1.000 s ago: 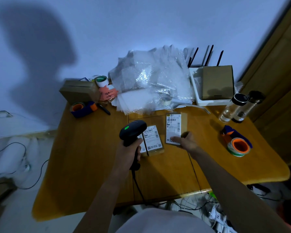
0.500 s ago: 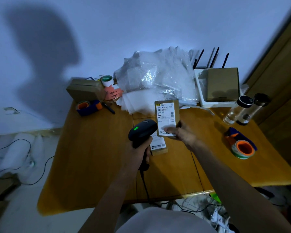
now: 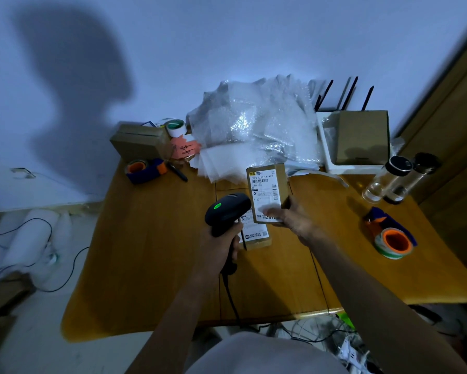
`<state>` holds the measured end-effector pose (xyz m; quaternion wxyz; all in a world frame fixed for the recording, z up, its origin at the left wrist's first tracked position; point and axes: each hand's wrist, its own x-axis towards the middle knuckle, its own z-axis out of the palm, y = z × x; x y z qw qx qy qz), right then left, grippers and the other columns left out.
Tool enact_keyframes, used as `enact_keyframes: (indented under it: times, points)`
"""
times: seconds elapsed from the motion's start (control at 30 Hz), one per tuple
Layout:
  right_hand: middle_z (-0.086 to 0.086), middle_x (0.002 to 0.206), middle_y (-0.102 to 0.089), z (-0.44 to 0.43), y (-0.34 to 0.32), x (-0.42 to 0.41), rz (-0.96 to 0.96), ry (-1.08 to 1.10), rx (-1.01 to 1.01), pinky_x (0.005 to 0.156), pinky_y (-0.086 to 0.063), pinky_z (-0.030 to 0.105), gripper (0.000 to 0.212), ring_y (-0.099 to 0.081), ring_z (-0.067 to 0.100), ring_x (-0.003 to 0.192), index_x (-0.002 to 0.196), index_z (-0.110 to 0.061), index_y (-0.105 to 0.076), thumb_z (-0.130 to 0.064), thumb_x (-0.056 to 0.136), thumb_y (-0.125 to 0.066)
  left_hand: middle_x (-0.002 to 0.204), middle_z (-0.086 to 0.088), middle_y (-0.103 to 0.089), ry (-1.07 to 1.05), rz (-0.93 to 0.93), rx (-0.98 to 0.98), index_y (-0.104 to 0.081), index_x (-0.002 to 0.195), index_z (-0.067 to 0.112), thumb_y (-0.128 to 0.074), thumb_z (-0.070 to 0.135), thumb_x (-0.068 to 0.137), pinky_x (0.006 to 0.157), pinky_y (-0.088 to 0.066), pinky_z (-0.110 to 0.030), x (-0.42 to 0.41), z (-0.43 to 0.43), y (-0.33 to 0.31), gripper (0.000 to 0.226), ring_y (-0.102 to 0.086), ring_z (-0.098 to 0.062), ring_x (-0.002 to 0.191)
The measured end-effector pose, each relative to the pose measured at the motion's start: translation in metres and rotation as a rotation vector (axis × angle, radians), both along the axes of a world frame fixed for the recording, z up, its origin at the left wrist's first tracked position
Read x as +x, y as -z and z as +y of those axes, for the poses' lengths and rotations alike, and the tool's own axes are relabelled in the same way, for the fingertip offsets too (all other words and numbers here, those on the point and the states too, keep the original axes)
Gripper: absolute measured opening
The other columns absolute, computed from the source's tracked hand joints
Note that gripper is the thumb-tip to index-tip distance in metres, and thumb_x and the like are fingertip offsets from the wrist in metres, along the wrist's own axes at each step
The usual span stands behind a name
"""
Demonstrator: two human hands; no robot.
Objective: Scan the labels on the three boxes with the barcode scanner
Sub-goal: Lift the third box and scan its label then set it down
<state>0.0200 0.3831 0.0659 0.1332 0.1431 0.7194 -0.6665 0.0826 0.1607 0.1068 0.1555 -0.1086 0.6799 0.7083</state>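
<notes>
My left hand (image 3: 221,245) grips the handle of a black barcode scanner (image 3: 227,211) with a green light on top, its head pointing up and right. My right hand (image 3: 289,217) holds a small cardboard box (image 3: 267,190) by its lower end, tilted up above the table with its white label facing me, just right of the scanner's head. A second labelled box (image 3: 256,237) lies flat on the wooden table (image 3: 151,252), partly hidden under the scanner and the held box. A third cardboard box (image 3: 138,143) sits at the table's back left corner.
Crumpled bubble wrap (image 3: 256,128) is heaped at the back. A white tray with a brown box (image 3: 361,136) and a router stand back right, beside two clear bottles (image 3: 388,179). Tape dispensers lie at left (image 3: 143,170) and right (image 3: 391,241). Cables run on the floor.
My right hand picked the right-hand box up off the table and tilted its label up beside the scanner. My left hand with the scanner stayed in about the same place.
</notes>
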Motion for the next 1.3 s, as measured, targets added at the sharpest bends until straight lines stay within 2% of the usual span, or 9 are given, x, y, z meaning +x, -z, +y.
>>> enact_keyframes:
  times: [0.27,0.37,0.57,0.83,1.3]
  points:
    - [0.002,0.121,-0.074,-0.001,0.006,0.001,-0.001,-0.007,0.006,0.093,-0.06,0.046,0.069,-0.073,0.021,0.109,0.132,-0.015,-0.053,-0.026,0.075,-0.089,0.051,-0.001,-0.053,-0.011,-0.031,0.037,-0.058,0.065,0.014,-0.071,0.022,0.093,0.05,-0.043,-0.03,0.001,0.0,-0.002,0.032,-0.047,-0.015,0.041]
    - [0.002,0.119,-0.073,-0.001,0.007,0.001,-0.003,0.003,0.0,0.087,-0.061,0.038,0.064,-0.072,0.021,0.108,0.129,-0.014,-0.051,-0.022,0.077,-0.088,0.052,-0.001,-0.052,-0.006,-0.033,0.057,-0.058,0.067,0.013,-0.071,0.022,0.093,0.05,-0.044,-0.029,0.002,-0.001,-0.002,0.03,-0.047,-0.016,0.041]
    - [0.002,0.121,-0.072,-0.001,0.007,-0.001,-0.012,0.004,-0.008,0.08,-0.06,0.033,0.064,-0.072,0.021,0.107,0.13,-0.014,-0.051,-0.022,0.078,-0.087,0.051,-0.002,-0.052,0.0,-0.038,0.045,-0.057,0.064,0.013,-0.071,0.024,0.092,0.052,-0.044,-0.031,-0.001,-0.001,-0.003,0.033,-0.047,-0.017,0.041]
    - [0.004,0.124,-0.071,0.002,0.013,-0.004,-0.007,0.003,-0.008,0.085,-0.061,0.038,0.067,-0.072,0.022,0.109,0.132,-0.014,-0.05,-0.021,0.077,-0.087,0.051,-0.001,-0.051,0.0,-0.042,0.036,-0.057,0.067,0.014,-0.07,0.022,0.093,0.049,-0.043,-0.028,0.0,0.0,-0.006,0.03,-0.046,-0.015,0.042]
    - [0.007,0.12,-0.072,0.007,0.022,-0.004,-0.038,0.043,0.014,0.072,-0.059,0.028,0.059,-0.074,0.022,0.102,0.132,-0.009,-0.051,-0.023,0.083,-0.082,0.053,-0.002,-0.052,-0.023,-0.043,0.035,-0.058,0.067,0.014,-0.071,0.021,0.093,0.05,-0.043,-0.03,-0.002,0.0,-0.004,0.029,-0.046,-0.016,0.041]
